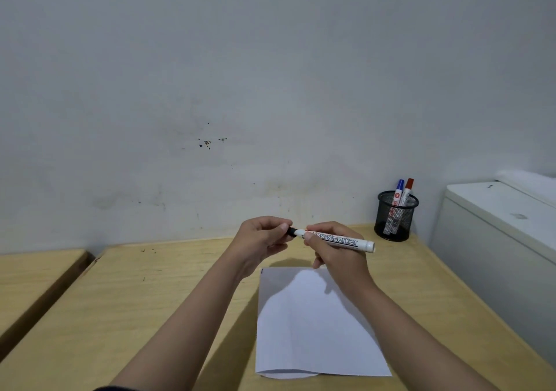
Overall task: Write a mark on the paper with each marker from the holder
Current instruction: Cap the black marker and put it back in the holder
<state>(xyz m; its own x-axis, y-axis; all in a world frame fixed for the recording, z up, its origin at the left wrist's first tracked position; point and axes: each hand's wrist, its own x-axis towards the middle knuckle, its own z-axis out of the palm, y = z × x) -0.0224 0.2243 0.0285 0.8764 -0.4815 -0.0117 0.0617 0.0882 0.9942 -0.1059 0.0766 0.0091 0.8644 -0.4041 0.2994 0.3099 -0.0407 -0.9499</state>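
Note:
I hold a white board marker [346,241] level above the far edge of the paper. My right hand [334,252] grips its barrel. My left hand [261,240] pinches the black cap [291,231] at the marker's left end. The white paper [313,324] lies on the wooden table below my hands, with a small dark mark at its far left corner. A black mesh holder [395,217] stands at the back right with a blue-capped marker [399,190] and a red-capped marker [408,190] upright in it.
The wooden table [150,300] runs to a stained white wall. A second wooden surface [33,276] sits to the left across a narrow gap. A white cabinet-like unit [496,228] stands against the table's right side.

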